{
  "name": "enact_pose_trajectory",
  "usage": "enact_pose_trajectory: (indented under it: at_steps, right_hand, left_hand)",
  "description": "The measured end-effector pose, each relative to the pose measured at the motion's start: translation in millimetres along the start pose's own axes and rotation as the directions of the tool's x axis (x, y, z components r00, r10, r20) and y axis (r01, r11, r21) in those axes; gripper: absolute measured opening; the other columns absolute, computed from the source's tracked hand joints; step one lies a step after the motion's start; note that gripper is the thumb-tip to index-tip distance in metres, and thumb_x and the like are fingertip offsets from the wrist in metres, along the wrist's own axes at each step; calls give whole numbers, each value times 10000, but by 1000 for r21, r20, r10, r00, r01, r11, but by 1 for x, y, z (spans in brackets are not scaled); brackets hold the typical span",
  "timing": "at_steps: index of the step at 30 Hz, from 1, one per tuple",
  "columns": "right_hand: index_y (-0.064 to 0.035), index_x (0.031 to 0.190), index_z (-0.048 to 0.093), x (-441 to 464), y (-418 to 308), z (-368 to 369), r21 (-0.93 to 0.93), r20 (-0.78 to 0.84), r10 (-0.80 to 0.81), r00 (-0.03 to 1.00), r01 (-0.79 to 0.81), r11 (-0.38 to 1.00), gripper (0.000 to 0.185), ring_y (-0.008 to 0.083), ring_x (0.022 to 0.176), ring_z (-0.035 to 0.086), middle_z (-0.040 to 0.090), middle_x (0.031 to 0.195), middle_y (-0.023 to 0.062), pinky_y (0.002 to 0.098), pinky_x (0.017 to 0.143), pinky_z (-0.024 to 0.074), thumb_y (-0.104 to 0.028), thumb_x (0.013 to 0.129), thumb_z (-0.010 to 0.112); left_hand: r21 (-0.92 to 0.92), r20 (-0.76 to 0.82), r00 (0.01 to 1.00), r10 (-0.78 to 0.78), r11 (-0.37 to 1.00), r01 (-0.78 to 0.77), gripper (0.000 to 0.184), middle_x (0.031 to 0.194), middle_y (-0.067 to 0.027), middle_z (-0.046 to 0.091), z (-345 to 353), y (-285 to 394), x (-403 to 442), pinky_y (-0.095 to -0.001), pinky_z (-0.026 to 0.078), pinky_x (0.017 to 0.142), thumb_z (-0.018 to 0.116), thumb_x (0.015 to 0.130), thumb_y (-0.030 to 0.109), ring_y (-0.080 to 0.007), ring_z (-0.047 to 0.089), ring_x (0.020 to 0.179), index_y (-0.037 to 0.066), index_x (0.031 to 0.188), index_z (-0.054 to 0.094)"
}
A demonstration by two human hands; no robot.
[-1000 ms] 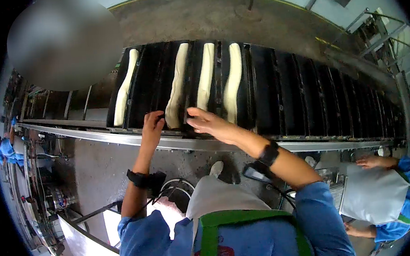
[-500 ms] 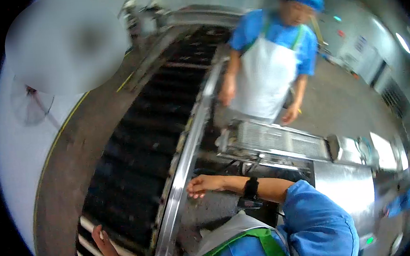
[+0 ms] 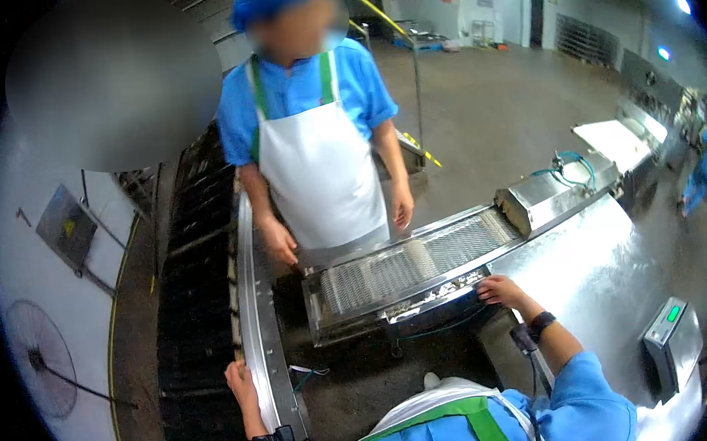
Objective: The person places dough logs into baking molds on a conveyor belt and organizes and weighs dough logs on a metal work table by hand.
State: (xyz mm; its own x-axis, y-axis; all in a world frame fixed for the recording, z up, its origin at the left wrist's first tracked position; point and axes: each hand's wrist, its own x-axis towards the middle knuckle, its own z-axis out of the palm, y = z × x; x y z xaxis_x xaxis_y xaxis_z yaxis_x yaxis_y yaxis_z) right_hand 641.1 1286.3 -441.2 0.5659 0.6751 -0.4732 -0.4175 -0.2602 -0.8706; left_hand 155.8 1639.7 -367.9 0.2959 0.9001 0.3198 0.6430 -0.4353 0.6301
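My left hand (image 3: 240,382) is at the metal rail (image 3: 251,309) along the black slotted conveyor (image 3: 192,314), its fingers slightly bent and nothing seen in them. To the right, my right hand (image 3: 499,290) reaches the near edge of the wire-mesh belt (image 3: 406,268), beside a narrow tray (image 3: 437,295) with pale scraps. The fingers of that hand are loosely bent and apart, with no object visible in them.
A co-worker in a white apron (image 3: 317,174) stands beyond the mesh belt. Right of me are a steel table (image 3: 570,263) and a scale (image 3: 669,334) with a green display. A fan (image 3: 39,357) stands at far left.
My view has swung right from the conveyor with pale dough strips to the mesh belt and co-worker. My right hand has moved from beside the rail to the belt's edge.
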Motion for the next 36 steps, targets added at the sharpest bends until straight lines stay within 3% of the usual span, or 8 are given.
enact_pose_trajectory:
  at_steps: [4,7,10,12,16,18,23,36]
  right_hand:
    - [-25,824,519,-27,18,-65,-74,-465,-6,886,-31,997,174,150,622,523,541,713,59,272,531,427,-154,721,462]
    - [27,834,539,-11,66,-123,-392,-449,-158,879,-35,919,243,200,732,512,523,817,123,287,613,427,-155,673,525]
    - [45,882,521,-27,47,-102,-374,-536,-197,821,-22,927,292,223,787,502,515,867,158,302,682,413,-162,676,518]
    - [51,933,494,4,89,-124,-758,-433,-487,759,-14,652,365,292,865,475,484,952,198,346,753,386,-205,675,518]
    - [-69,1112,377,-24,31,-73,-698,-419,-279,864,-109,708,484,285,1015,401,413,1119,122,357,831,334,-300,703,497]
    - [-108,1163,310,-22,46,-70,-858,-378,-322,868,-198,474,564,261,1126,274,236,1259,81,474,840,267,-373,700,492]
    - [-148,1206,263,-42,46,-77,-883,-421,-316,850,-305,356,597,319,1161,193,197,1280,93,495,889,194,-362,700,496]
    - [-196,1231,226,-80,51,-131,-655,-722,-128,680,-612,444,721,335,1178,125,128,1299,109,520,881,192,-436,634,553]
  left_hand:
    - [-51,3,1000,-19,999,19,182,927,-106,450,44,-19,23,-310,308,818,475,715,80,-241,404,939,31,888,500]
    - [-183,149,982,-116,973,143,175,925,-81,451,62,16,18,-289,325,798,465,741,95,-190,414,921,34,900,508]
    - [-366,230,953,-196,890,272,170,921,-67,448,79,62,22,-281,325,799,448,767,106,-172,416,914,33,909,506]
    - [-275,316,941,-124,937,216,180,926,-61,444,81,84,33,-267,313,812,429,786,122,-165,418,917,31,925,499]
    - [-335,343,937,-59,925,181,219,986,-67,446,93,109,50,-259,287,833,389,807,141,-164,410,933,25,973,474]
    - [-310,343,938,-51,937,164,223,990,-67,447,97,122,51,-259,286,834,386,809,139,-163,409,935,24,978,473]
    - [-217,428,887,-171,934,285,250,1000,-25,439,117,122,51,-266,268,825,398,806,213,-143,389,943,58,986,477]
    - [-252,568,809,-152,903,347,260,1010,-21,450,159,151,46,-268,275,786,398,799,197,-129,386,930,60,1012,459]
